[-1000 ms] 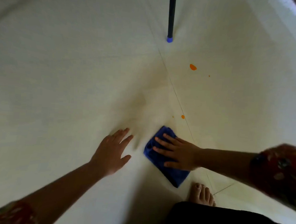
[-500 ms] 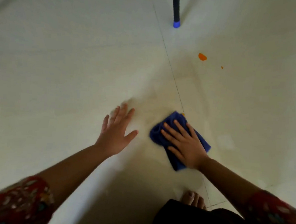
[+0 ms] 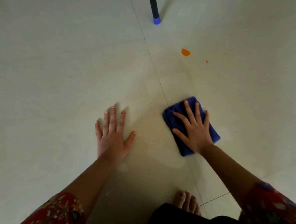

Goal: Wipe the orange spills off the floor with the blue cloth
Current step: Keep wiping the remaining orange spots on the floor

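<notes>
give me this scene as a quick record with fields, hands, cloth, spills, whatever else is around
left hand: flat on the floor, fingers spread, holding nothing
right hand: pressing flat on the blue cloth, fingers straight
blue cloth: folded, lying over a tile seam
spills left: large orange spill and small orange spot, both beyond the cloth, untouched
other: black leg with blue cap, bare foot
</notes>
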Demonstrator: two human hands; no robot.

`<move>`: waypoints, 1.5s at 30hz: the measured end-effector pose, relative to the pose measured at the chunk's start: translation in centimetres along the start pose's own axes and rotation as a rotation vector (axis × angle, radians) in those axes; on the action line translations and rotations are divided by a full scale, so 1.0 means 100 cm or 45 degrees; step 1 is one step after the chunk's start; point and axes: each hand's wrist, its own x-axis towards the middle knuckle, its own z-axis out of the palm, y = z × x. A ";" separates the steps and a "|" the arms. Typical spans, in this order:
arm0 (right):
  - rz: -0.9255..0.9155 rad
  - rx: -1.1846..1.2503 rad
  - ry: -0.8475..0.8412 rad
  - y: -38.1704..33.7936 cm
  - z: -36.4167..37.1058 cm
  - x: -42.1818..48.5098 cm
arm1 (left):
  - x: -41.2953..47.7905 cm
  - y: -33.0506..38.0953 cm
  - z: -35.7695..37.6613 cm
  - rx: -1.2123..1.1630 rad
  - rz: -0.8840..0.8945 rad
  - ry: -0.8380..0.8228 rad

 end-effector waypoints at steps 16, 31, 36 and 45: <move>-0.194 0.151 0.091 -0.027 -0.009 0.097 | -0.002 0.001 0.005 0.012 -0.031 0.046; -0.113 0.086 0.103 -0.017 -0.007 0.091 | 0.030 0.026 -0.008 -0.118 -0.098 0.217; -0.350 0.059 0.010 0.026 0.000 0.031 | 0.093 0.066 -0.013 -0.139 0.226 0.057; 0.333 0.094 0.099 0.051 -0.011 0.085 | 0.112 0.079 0.000 0.006 0.271 0.103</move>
